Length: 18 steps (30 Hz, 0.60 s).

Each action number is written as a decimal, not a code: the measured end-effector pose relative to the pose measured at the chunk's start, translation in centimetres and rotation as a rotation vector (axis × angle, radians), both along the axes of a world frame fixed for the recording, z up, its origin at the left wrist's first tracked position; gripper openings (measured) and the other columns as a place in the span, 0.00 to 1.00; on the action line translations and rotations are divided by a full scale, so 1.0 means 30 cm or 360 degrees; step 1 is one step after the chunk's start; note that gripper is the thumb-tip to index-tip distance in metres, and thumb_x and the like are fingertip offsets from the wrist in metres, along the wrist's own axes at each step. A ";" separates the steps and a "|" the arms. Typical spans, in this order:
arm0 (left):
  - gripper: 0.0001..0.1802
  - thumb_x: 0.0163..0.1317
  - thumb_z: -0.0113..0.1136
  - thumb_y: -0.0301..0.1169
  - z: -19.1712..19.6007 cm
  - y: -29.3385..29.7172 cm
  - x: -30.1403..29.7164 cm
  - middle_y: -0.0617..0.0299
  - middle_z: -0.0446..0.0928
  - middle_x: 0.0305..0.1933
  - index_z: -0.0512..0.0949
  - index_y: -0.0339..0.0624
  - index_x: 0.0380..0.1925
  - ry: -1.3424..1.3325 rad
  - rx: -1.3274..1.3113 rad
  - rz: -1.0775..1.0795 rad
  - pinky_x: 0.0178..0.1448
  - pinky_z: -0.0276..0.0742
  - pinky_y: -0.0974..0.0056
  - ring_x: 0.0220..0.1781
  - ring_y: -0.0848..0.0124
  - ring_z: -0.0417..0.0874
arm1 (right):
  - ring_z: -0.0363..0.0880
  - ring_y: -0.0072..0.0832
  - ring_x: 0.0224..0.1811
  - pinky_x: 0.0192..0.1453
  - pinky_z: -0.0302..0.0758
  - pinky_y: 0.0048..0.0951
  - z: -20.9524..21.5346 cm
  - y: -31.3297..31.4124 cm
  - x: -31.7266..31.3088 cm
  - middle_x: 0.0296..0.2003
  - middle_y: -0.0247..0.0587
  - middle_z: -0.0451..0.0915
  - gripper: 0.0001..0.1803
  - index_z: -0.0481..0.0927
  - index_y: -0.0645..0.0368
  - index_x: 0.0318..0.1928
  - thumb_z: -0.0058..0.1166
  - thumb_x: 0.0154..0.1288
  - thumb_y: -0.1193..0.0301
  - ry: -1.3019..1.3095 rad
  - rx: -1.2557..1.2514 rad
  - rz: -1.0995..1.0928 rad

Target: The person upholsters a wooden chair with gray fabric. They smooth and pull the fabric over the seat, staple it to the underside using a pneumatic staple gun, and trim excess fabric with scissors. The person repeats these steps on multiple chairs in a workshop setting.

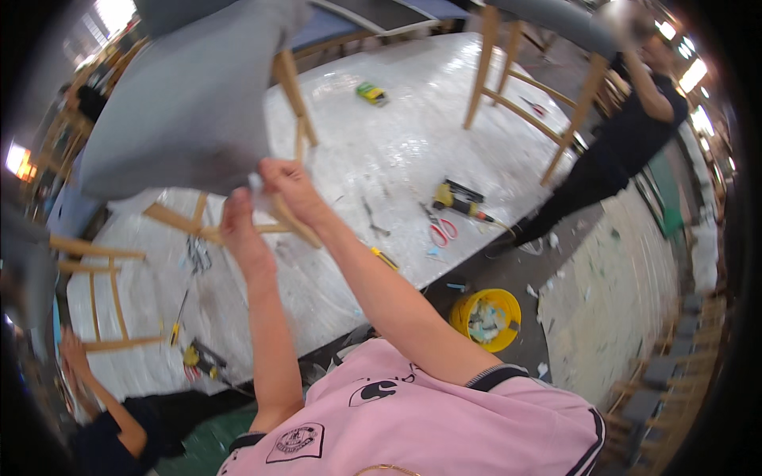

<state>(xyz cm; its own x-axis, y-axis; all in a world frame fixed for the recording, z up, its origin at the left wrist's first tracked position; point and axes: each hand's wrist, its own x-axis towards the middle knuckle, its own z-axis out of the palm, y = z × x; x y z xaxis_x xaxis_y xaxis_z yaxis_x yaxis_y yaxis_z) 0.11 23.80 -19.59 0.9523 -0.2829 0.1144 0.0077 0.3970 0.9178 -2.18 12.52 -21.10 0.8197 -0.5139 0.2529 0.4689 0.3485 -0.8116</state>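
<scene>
A chair with a grey upholstered seat (182,111) and light wooden legs stands on the plastic-covered table in front of me. Both my hands are raised at its near lower edge. Between my fingertips is a small white piece (255,187), too blurred to name more exactly. My left hand (242,234) pinches it from below, with its fingers pressed together. On the other side, my right hand (290,186) has closed fingers at the same white piece, close against the grey fabric.
On the table (341,174) lie red-handled scissors (442,230), a yellow-black power tool (459,198), a yellow cutter (384,259) and a green-yellow pack (371,94). A yellow bucket (486,320) of scraps stands on the floor. Co-workers handle chairs at right (635,119) and lower left (119,420).
</scene>
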 end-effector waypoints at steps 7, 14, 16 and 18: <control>0.26 0.71 0.62 0.55 0.025 -0.013 0.062 0.67 0.78 0.32 0.79 0.43 0.28 -0.0236 0.0421 -0.0129 0.52 0.66 0.67 0.40 0.76 0.74 | 0.64 0.13 0.27 0.33 0.62 0.23 0.017 -0.010 0.011 0.23 0.22 0.67 0.26 0.73 0.53 0.25 0.50 0.80 0.50 -0.0139 -0.0029 0.0066; 0.25 0.74 0.59 0.52 0.012 -0.012 0.065 0.69 0.74 0.29 0.78 0.42 0.28 -0.0388 0.0391 -0.0042 0.42 0.66 0.68 0.35 0.78 0.70 | 0.68 0.12 0.29 0.35 0.65 0.22 0.039 -0.016 -0.015 0.24 0.22 0.71 0.25 0.75 0.53 0.24 0.54 0.78 0.52 -0.0036 -0.0018 0.0086; 0.24 0.73 0.59 0.52 0.014 -0.016 0.046 0.71 0.74 0.29 0.78 0.42 0.30 -0.0421 0.0472 0.0034 0.37 0.67 0.68 0.33 0.78 0.70 | 0.69 0.13 0.29 0.34 0.66 0.22 0.002 -0.022 -0.003 0.24 0.23 0.73 0.24 0.76 0.52 0.23 0.57 0.77 0.54 -0.0059 -0.0051 -0.0027; 0.28 0.73 0.58 0.55 0.048 -0.023 0.017 0.70 0.75 0.26 0.77 0.41 0.26 -0.0356 0.0623 -0.0034 0.35 0.68 0.68 0.31 0.78 0.72 | 0.68 0.13 0.28 0.34 0.65 0.22 -0.021 -0.045 -0.010 0.23 0.23 0.72 0.24 0.77 0.52 0.23 0.56 0.77 0.55 -0.0031 -0.0112 -0.0145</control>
